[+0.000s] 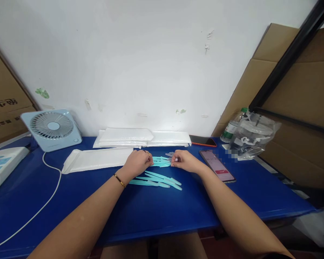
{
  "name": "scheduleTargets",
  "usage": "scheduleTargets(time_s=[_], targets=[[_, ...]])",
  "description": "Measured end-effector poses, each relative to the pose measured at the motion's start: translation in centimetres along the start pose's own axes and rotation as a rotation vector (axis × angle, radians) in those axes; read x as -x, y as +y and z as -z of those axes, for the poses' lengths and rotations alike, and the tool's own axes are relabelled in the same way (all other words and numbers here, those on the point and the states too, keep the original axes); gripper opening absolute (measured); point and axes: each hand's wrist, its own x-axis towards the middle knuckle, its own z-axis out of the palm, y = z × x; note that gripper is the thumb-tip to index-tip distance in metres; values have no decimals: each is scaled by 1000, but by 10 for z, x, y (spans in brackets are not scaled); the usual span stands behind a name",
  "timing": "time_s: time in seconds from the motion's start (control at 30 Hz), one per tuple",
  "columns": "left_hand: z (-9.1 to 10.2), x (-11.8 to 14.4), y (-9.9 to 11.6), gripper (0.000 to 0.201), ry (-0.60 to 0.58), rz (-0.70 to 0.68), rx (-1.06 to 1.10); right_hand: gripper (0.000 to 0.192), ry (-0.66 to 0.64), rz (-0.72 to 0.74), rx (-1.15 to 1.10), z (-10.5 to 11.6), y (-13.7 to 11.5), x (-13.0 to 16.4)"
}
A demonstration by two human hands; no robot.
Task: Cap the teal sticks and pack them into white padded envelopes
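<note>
Gripping a small bundle of teal plastic sticks (161,161) between them, the left hand (138,163) and right hand (184,160) pinch its opposite ends above the blue table (156,212), just beyond several loose teal sticks (158,180) and near a white pouch (97,159).

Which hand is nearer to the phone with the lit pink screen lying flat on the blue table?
Right. The right hand is just left of the lit phone, pinching teal plastic sticks. The left hand grips the sticks' other end, farther left.
</note>
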Motion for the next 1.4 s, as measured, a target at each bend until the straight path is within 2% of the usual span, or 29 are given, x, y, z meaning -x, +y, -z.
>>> scheduleTargets(time_s=[0.17, 0.27, 0.37, 0.43, 0.6, 0.67, 0.77, 0.87, 1.0, 1.07, 1.17, 1.27, 1.4], targets=[[6, 5, -4, 24, 17, 73, 14, 17, 74, -111, -4, 3, 14, 0], [8, 9, 6, 29, -71, -31, 92, 21, 120, -116, -2, 5, 16, 0], [6, 12, 13, 17, -194, -124, 122, 24, 129, -121, -5, 8, 12, 2], [3, 12, 14, 14, -206, -99, 108, 25, 91, -117, -35, 10, 6, 4], [-1, 9, 6, 18, -150, 42, 114, 28, -140, -45, -154, 6, -7, 7], [1, 8, 4, 20, -115, 72, 127, 28, -155, -25, -175, 3, -7, 6], [4, 6, 2, 23, -70, 84, 134, 29, -112, -23, -210, 0, -2, 3], [5, 6, -6, 22, -37, 108, 91, 31, -60, -80, -214, 1, 9, 1], [7, 8, -14, 22, -19, 135, 88, 35, 39, -144, -133, 2, 17, -3], [9, 9, -10, 26, -33, 67, 123, 33, 98, -126, -78, 2, 17, -5], [10, 13, 1, 24, -162, -95, 162, 31, 147, -103, -78, 2, 14, -4], [7, 14, 11, 15, -259, -155, 157, 32, 92, -92, -127, 4, 6, 0], [2, 13, 13, 19, -230, -92, 119, 34, -96, -17, -156, 5, -11, 6]])
